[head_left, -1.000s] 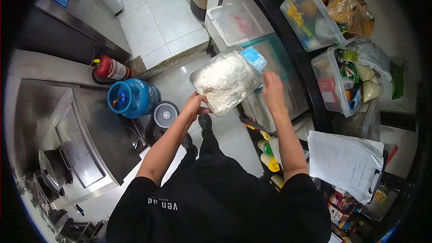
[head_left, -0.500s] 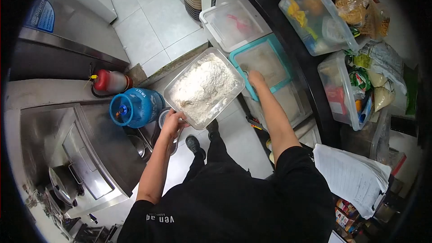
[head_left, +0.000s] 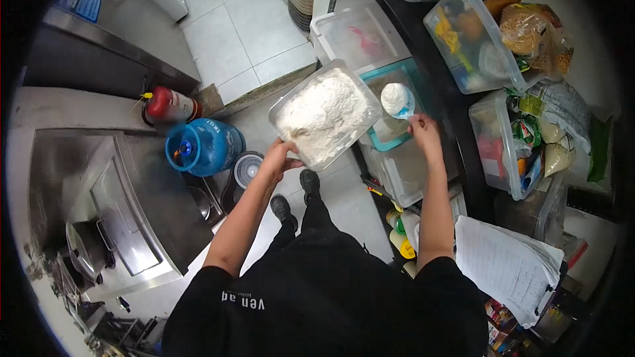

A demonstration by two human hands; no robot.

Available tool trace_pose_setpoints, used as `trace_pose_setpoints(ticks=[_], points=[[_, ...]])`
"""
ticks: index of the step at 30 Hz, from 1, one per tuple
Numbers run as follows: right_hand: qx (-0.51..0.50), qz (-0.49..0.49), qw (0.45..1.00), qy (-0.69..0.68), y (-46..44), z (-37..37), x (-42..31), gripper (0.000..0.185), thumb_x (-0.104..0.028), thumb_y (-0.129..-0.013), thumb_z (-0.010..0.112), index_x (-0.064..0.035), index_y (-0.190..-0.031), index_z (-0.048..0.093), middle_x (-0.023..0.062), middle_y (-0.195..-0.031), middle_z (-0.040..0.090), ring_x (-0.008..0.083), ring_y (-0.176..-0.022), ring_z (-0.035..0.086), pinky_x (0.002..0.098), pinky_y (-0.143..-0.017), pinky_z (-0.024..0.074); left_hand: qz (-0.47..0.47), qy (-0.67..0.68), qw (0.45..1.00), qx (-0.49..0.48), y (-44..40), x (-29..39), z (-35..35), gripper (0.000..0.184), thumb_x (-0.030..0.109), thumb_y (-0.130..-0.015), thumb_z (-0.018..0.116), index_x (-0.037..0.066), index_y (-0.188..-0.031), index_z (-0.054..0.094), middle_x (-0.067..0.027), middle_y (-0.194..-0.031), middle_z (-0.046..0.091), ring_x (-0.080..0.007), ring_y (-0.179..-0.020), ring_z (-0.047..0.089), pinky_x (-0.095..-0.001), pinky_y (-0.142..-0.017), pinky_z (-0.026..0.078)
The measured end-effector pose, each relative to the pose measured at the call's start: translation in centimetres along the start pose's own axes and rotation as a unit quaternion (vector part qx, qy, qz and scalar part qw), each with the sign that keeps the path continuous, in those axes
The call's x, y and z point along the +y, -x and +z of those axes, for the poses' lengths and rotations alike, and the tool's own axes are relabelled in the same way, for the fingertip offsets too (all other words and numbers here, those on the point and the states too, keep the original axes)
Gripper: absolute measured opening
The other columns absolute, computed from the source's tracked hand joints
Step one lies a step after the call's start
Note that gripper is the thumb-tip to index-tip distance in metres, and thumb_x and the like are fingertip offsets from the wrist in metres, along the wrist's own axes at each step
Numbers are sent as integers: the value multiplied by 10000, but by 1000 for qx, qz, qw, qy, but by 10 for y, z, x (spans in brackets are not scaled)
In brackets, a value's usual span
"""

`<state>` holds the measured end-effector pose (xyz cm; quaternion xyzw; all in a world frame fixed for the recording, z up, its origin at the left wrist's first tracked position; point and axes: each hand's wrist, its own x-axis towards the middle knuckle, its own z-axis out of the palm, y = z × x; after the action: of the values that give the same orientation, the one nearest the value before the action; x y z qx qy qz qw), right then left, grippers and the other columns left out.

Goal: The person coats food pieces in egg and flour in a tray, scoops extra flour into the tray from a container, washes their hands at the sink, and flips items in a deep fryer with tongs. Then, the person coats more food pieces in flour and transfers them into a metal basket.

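Note:
My left hand (head_left: 280,160) grips the lower left corner of a clear rectangular plastic container (head_left: 346,157), its thumb over the rim. A big heap of white flour (head_left: 327,111) lies in it. In my right hand (head_left: 425,133) is the handle of a scoop (head_left: 411,103) heaped with white powder that looks like flour. The scoop is just right of the container, apart from it, over a bin with a teal rim (head_left: 389,144). The scoop and the container partly hide that bin.
Beside the teal-rimmed bin stands a white-lidded bin (head_left: 324,29). Clear boxes of packets (head_left: 486,89) line the dark shelf (head_left: 440,46) on the right, near a clipboard of papers (head_left: 499,264). At left are a blue gas cylinder (head_left: 221,147), a fire extinguisher (head_left: 168,106) and a steel counter (head_left: 162,205).
My right hand has come up from the teal-rimmed bin, and the filled scoop now shows. The flour container in my left hand has shifted right and slightly up in view.

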<state>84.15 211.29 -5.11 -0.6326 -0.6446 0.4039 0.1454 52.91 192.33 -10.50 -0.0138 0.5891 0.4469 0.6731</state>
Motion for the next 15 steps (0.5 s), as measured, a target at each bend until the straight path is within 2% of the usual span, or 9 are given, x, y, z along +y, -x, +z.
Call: trace_pose_setpoints(ticks=[1, 2, 4, 5, 7, 10, 12, 14, 15], points=[[47, -50, 997, -32, 19, -1, -20, 170, -181, -833, 570, -16, -830, 610, 72, -631, 575, 126, -565, 519, 274, -537, 398, 4, -3, 1000, -5, -1, 1, 3, 588, 51, -630, 527, 17, -1204, 403, -163, -1065, 544, -290, -621, 626, -297, -562, 560], [44, -49, 997, -31, 35, 2, -37, 170, -181, -833, 570, -16, -830, 610, 72, -631, 575, 126, -565, 519, 274, -537, 398, 2, 0, 1000, -3, -1, 2, 6, 588, 51, -630, 527, 17, -1204, 403, -163, -1065, 544, -290, -621, 626, -297, -562, 560], [85, -176, 978, 71, 60, 17, -63, 125, -107, -816, 558, -23, -906, 573, 126, -773, 617, 263, -663, 595, 351, -618, 447, 2, -2, 1000, -26, 0, 4, 13, 602, 54, -628, 527, 19, -1215, 397, -167, -1072, 542, -299, -637, 633, -293, -550, 562], [83, -176, 978, 72, 67, 29, -68, 125, -107, -816, 558, -23, -906, 573, 126, -773, 617, 263, -663, 595, 351, -618, 447, 1, -1, 1000, -26, -3, 2, 15, 602, 54, -628, 527, 19, -1215, 397, -167, -1072, 542, -299, -637, 633, -293, -550, 562], [86, -271, 943, 174, 78, 51, -72, 130, -63, -802, 536, -33, -925, 564, 135, -881, 589, 308, -798, 577, 385, -682, 458, -12, 10, 998, -55, -9, -2, 22, 601, 57, -627, 527, 15, -1212, 397, -174, -1081, 539, -310, -651, 639, -292, -545, 565], [85, -305, 917, 243, 92, 66, -90, 199, -6, -764, 514, -37, -957, 549, 127, -927, 542, 326, -876, 529, 404, -727, 452, 2, 12, 997, -70, -9, -6, 28, 593, 54, -626, 523, 2, -1203, 396, -181, -1100, 528, -319, -656, 642, -289, -543, 567], [79, -326, 909, 248, 97, 65, -95, 228, 6, -745, 514, -33, -967, 548, 127, -921, 535, 323, -876, 523, 407, -735, 450, 9, 13, 997, -76, -4, -5, 31, 589, 52, -626, 522, -3, -1199, 397, -182, -1107, 524, -320, -655, 642, -288, -542, 569], [74, -349, 899, 253, 97, 64, -96, 258, 19, -726, 514, -29, -977, 547, 127, -914, 528, 320, -876, 517, 409, -743, 448, -4, -17, 997, -79, 1, -1, 34, 586, 78, -629, 524, 29, -1200, 405, -134, -1143, 501, -292, -759, 620, -307, -645, 558], [79, -363, 891, 259, 96, 62, -95, 260, 20, -730, 513, -22, -984, 546, 128, -916, 533, 319, -881, 520, 406, -749, 447, -3, -15, 997, -80, 0, -1, 34, 586, 78, -629, 524, 29, -1200, 405, -134, -1143, 501, -292, -759, 620, -307, -645, 558]])
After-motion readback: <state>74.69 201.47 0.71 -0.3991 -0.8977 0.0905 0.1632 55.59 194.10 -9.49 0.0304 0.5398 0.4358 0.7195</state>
